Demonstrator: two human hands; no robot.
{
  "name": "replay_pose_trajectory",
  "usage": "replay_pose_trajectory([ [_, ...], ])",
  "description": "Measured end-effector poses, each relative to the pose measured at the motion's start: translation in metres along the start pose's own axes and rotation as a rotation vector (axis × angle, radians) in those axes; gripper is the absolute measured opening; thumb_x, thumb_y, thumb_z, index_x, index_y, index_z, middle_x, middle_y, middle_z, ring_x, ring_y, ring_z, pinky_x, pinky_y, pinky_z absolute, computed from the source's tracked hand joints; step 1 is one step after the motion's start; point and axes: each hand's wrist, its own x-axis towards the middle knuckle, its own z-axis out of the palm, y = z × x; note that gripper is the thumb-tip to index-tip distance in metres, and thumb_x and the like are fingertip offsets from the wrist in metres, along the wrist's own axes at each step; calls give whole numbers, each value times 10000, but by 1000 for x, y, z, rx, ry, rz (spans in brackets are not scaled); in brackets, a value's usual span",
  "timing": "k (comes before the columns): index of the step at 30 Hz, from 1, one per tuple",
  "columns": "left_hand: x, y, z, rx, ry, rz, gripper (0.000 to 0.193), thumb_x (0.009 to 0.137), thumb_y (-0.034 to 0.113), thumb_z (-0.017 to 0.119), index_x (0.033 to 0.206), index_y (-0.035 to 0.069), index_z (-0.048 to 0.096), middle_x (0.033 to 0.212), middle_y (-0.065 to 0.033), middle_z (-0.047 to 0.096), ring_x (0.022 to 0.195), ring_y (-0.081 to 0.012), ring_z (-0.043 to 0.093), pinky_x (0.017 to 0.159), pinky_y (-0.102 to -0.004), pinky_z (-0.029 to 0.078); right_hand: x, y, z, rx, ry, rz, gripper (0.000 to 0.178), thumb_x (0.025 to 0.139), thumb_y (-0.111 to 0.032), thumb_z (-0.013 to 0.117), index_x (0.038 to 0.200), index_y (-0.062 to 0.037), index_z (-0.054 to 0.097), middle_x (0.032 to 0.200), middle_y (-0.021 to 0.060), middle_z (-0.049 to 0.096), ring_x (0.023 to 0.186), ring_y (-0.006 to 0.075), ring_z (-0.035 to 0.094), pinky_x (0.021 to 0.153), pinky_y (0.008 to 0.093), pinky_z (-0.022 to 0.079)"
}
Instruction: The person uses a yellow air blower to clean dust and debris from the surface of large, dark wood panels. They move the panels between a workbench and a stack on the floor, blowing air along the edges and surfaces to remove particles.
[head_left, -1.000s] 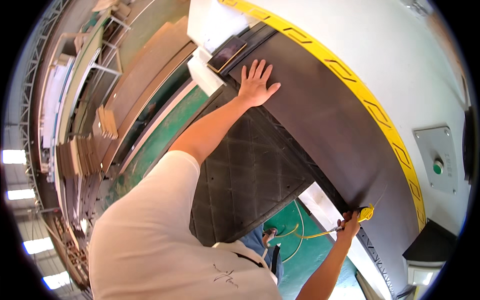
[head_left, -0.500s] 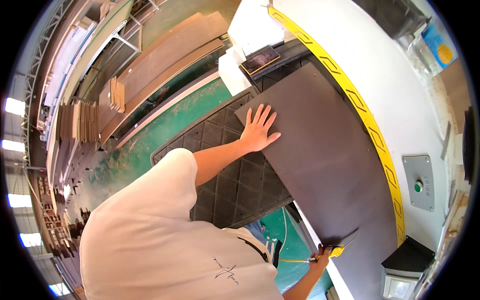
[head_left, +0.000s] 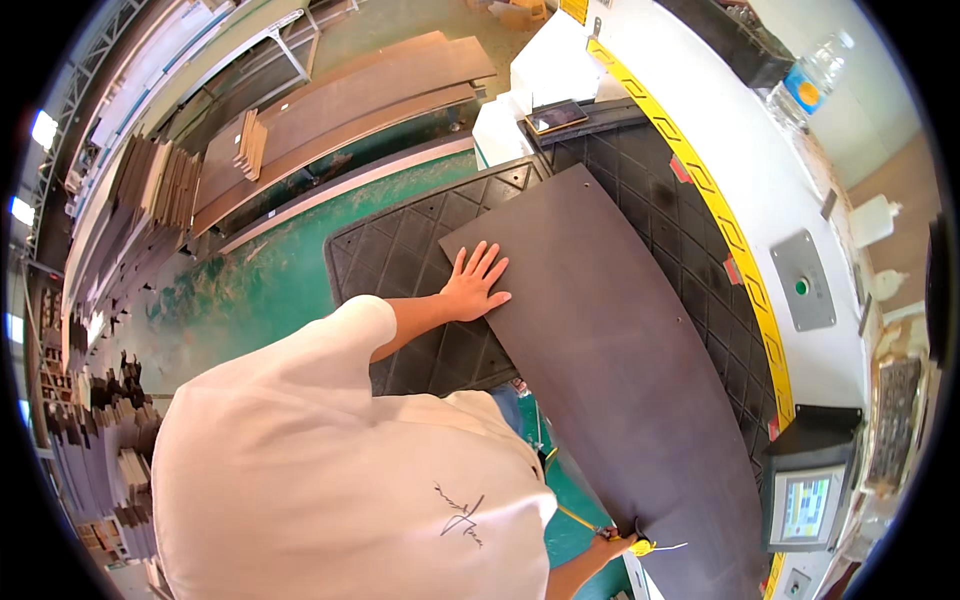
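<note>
A long dark brown panel [head_left: 600, 310] lies across the black quilted machine bed, with small holes along its right edge. My left hand [head_left: 476, 286] rests flat on the panel's far left edge, fingers spread. Near the panel's close end, my right hand [head_left: 612, 548] is closed around a yellow air blow gun [head_left: 642, 547] with a thin nozzle. A yellow hose [head_left: 575, 517] runs from it back toward my body. My right fingers partly hide the gun's handle, and the hand is at the panel's left edge.
A yellow guide strip [head_left: 700, 190] borders the bed on the right, with red tabs beside it. Beyond are a green button plate [head_left: 803, 285], a screen [head_left: 808, 505] and a plastic bottle [head_left: 815, 75]. A phone [head_left: 557, 117] lies at the back; stacked boards [head_left: 360, 110] stand far left.
The panel has shifted left, away from the yellow strip, uncovering black bed and red tabs. My left hand has moved with it, still flat. The right hand still holds the blow gun, now lower.
</note>
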Motion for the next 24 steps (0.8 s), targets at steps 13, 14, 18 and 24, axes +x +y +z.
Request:
replay_pose_trajectory([
  [13, -135, -52, -8, -1, -35, -100, 829, 1033, 672, 362, 1660, 146, 226, 1747, -125, 74, 1615, -316, -4, 1255, -637, 22, 1, 38, -94, -326, -302, -46, 444, 1036, -479, 565, 816, -98, 506, 562, 21, 390, 505, 174, 413, 527, 366, 409],
  [14, -153, -62, -7, -5, -33, -119, 831, 1030, 674, 371, 1660, 151, 228, 1749, -116, 73, 1616, -310, -2, 1256, -637, 23, -5, 41, -112, -346, -301, -48, 444, 1036, -479, 565, 816, -98, 506, 562, 21, 390, 505, 174, 413, 527, 366, 409],
  [18, -216, -98, -14, 15, -57, -162, 826, 1030, 679, 385, 1660, 165, 238, 1750, -105, 68, 1616, -302, 13, 1266, -619, 38, -46, 56, -146, -552, -547, 106, 396, 1071, -398, 545, 1079, -4, 588, 843, 133, 684, 629, 257, 640, 592, 370, 547],
  [24, -246, -115, -35, 13, 3, -91, 819, 1010, 677, 447, 1643, 178, 303, 1741, -99, 138, 1613, -310, 63, 1264, -622, 38, -165, 45, -139, -1235, -737, 448, 435, 1052, -219, 589, 1387, 36, 484, 1143, 273, 718, 761, 395, 755, 612, 461, 636],
])
